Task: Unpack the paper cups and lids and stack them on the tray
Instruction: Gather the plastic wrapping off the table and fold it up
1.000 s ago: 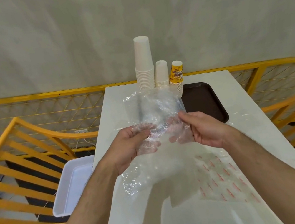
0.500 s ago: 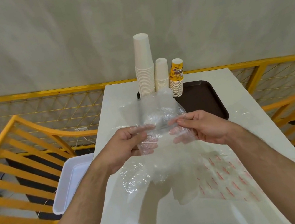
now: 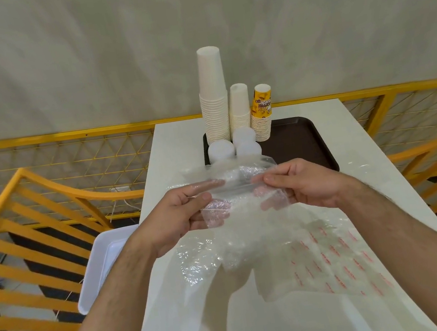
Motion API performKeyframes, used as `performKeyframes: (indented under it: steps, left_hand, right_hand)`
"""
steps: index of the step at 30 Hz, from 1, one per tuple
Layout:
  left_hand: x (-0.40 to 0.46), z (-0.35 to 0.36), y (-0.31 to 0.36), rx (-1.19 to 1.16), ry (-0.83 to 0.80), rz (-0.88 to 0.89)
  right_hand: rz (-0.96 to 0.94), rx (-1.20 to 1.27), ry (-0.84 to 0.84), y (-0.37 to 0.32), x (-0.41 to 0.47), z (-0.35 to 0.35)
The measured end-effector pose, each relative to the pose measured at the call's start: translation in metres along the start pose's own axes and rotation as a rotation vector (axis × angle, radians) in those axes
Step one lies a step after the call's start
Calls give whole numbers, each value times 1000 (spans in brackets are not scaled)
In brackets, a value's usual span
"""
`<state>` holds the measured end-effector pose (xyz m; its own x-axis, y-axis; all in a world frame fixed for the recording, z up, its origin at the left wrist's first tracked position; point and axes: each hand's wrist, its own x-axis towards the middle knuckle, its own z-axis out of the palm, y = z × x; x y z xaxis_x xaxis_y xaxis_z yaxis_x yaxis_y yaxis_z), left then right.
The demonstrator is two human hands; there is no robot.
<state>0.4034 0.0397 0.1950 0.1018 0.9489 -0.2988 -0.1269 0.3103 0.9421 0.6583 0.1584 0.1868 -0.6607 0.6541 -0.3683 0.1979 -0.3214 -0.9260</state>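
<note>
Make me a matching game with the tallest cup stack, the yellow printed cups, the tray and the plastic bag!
Things:
1. tallest cup stack
2. yellow printed cups
3. tray
4. plastic bag

Descriptions:
A. dark brown
B. held in both hands
C. right end of the cup row
D. plain white, left end of the cup row

Pairs: 1-D, 2-C, 3-A, 4-B

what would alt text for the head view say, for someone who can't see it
Two bare hands, left and right, pinch a crumpled clear bag above a white table. Behind it a brown tray holds three upside-down cup stacks and white lids. Yellow railings flank the table.
</note>
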Motion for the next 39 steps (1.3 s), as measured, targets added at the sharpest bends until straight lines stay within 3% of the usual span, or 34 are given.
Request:
performKeyframes:
  steps: [16,21,27,31,35,39]
  left_hand:
    - [-2,-7,10,124,2,7]
    - [-3,-11,26,282,38,78]
    - [-35,12,139,309,46,447]
    - [-61,17,180,529,20,726]
    - [-43,9,160,682,16,607]
    - [-32,2,142,703,48,504]
  right_hand:
    - [45,124,-125,-1,9,-1]
    - [20,124,-96,-18,20,-5]
    - [-359,-8,-138,-139,-9,-3]
    - [-633,-49,-171,-186,-40,6]
    - [-527,-178,-20,-164,-15,-4]
    - [-417,-202,-44,-147,5,-9]
